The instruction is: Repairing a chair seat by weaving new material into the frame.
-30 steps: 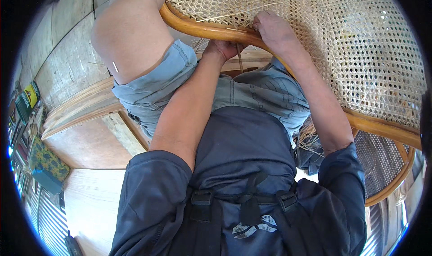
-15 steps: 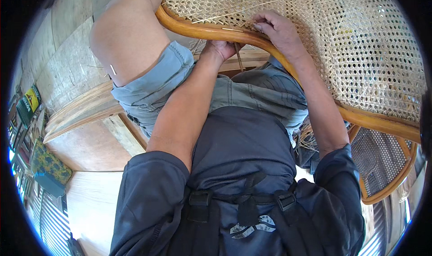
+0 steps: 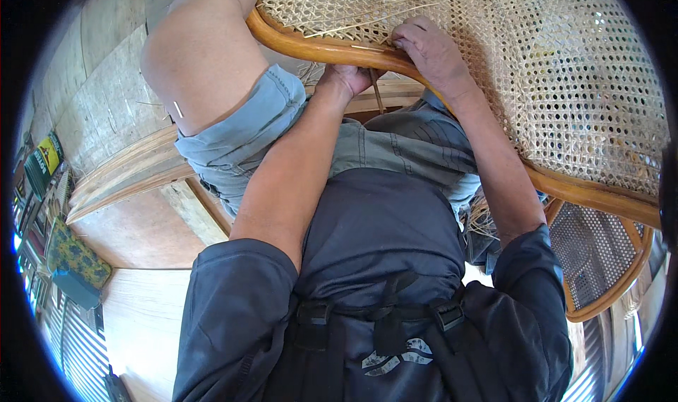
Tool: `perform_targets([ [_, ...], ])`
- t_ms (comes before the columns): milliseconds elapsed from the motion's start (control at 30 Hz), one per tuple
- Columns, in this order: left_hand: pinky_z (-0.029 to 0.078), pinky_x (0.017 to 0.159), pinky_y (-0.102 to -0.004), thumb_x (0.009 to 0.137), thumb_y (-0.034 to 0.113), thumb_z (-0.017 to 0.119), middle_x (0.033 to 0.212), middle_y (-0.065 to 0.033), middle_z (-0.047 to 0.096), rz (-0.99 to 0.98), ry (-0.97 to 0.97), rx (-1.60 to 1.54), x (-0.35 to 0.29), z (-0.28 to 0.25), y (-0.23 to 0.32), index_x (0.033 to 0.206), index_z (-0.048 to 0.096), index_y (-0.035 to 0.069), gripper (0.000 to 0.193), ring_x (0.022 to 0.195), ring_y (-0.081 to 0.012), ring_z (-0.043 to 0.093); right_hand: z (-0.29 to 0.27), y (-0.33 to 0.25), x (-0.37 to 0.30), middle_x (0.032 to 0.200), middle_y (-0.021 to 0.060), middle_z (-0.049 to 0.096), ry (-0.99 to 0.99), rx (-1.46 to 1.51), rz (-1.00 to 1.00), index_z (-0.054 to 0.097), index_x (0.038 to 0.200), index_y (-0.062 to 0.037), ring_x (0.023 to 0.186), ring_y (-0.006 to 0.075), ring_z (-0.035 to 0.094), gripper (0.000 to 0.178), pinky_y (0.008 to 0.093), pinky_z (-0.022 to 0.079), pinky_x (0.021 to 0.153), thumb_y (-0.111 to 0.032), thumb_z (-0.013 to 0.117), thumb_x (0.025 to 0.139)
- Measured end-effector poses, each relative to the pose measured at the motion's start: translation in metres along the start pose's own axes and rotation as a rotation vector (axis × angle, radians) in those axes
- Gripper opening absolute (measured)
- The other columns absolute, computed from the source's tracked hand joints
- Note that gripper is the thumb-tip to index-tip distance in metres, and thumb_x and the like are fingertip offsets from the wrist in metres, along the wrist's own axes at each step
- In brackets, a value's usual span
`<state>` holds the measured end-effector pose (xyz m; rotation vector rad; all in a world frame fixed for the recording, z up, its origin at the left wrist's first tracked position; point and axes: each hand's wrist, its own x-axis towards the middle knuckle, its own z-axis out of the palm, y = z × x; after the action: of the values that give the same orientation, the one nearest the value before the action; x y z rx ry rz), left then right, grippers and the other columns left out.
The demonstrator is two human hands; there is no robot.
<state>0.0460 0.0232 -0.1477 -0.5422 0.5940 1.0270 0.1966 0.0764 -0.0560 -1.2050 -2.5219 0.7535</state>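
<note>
A curved wooden chair frame point(image 3: 311, 47) with a woven cane panel point(image 3: 537, 56) lies across my lap. My right hand point(image 3: 432, 49) rests on top of the frame's edge, fingers pressed on the cane weave. My left hand point(image 3: 347, 78) is under the frame rail, closed on a thin cane strand point(image 3: 376, 98) that hangs below it. Loose pale cane strands point(image 3: 367, 20) lie across the weave near my right hand.
A second cane panel in a round wooden frame point(image 3: 600, 261) sits low at the right. My bare knee point(image 3: 205, 56) is raised at the left. Wooden boards point(image 3: 134, 169) and a stone floor lie at the left, with packages and a patterned cloth point(image 3: 70, 257) at the far left.
Both hands stay at the same spot on the frame rail. The right hand's fingers have shifted slightly along the edge of the weave.
</note>
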Motion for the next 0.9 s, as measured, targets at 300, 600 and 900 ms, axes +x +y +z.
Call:
perform_targets([
  [300, 0.048, 0.053, -0.0338, 0.092, 0.023, 0.044, 0.067, -0.0060, 0.051, 0.018, 0.031, 0.079, 0.001, -0.002, 0.000, 0.082, 0.048, 0.007, 0.019, 0.048, -0.0148, 0.044, 0.001, -0.003, 0.004, 0.091, 0.0052, 0.055, -0.042, -0.081, -0.067, 0.060, 0.093, -0.0082, 0.091, 0.0217, 0.056, 0.013, 0.0300, 0.050, 0.078, -0.012, 0.057, 0.081],
  [600, 0.043, 0.048, -0.0313, 0.090, 0.022, 0.047, 0.059, -0.0037, 0.046, 0.038, 0.114, 0.096, -0.004, 0.009, -0.005, 0.075, 0.048, 0.009, 0.020, 0.043, -0.0128, 0.038, -0.008, 0.014, 0.006, 0.093, 0.0109, 0.056, -0.173, 0.056, -0.109, 0.057, 0.096, -0.0070, 0.089, 0.0276, 0.057, 0.013, 0.0342, 0.049, 0.077, -0.008, 0.052, 0.084],
  [900, 0.049, 0.054, -0.0321, 0.091, 0.025, 0.046, 0.071, -0.0058, 0.050, 0.022, 0.216, 0.017, -0.012, 0.024, -0.008, 0.085, 0.049, 0.007, 0.019, 0.054, -0.0162, 0.046, -0.019, -0.002, 0.016, 0.090, 0.0136, 0.055, -0.303, -0.156, -0.105, 0.057, 0.093, -0.0064, 0.088, 0.0320, 0.059, 0.014, 0.0377, 0.050, 0.074, -0.006, 0.051, 0.081],
])
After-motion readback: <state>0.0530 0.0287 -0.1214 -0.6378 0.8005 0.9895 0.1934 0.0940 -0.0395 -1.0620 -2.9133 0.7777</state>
